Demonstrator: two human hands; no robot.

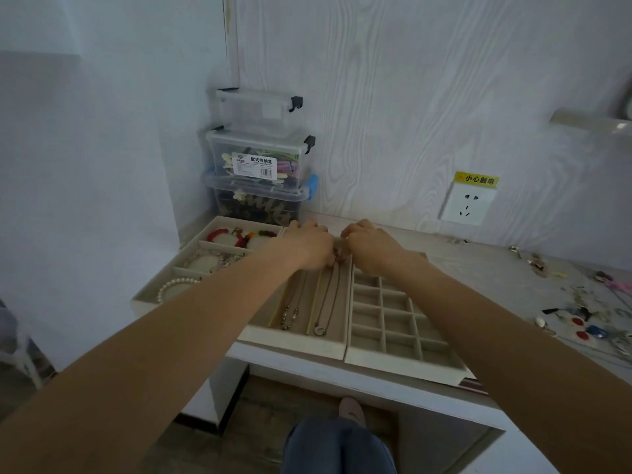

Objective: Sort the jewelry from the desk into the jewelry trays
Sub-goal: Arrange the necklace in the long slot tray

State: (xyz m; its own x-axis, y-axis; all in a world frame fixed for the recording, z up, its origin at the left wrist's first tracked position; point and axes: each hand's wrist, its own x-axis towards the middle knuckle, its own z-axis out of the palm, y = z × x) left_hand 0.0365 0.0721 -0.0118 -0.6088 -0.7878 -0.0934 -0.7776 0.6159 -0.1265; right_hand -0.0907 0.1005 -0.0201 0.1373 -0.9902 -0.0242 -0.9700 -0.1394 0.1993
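On a pale desk (478, 265) by a woodgrain wall (410, 97), both hands (337, 246) pinch a necklace (330, 292).

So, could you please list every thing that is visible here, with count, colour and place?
jewelry trays: three, beige, side by side on the desk's left part
bracelets: several, red, pearl-white and mixed, in the left tray
necklaces: at least two, dark chains, in the middle tray
loose jewelry: many small pieces, mixed colours, at the desk's right
storage boxes: three, clear, stacked in the corner
wall socket: one, white, with a yellow label above
left hand: at the middle tray's far end
right hand: beside it, fingers curled
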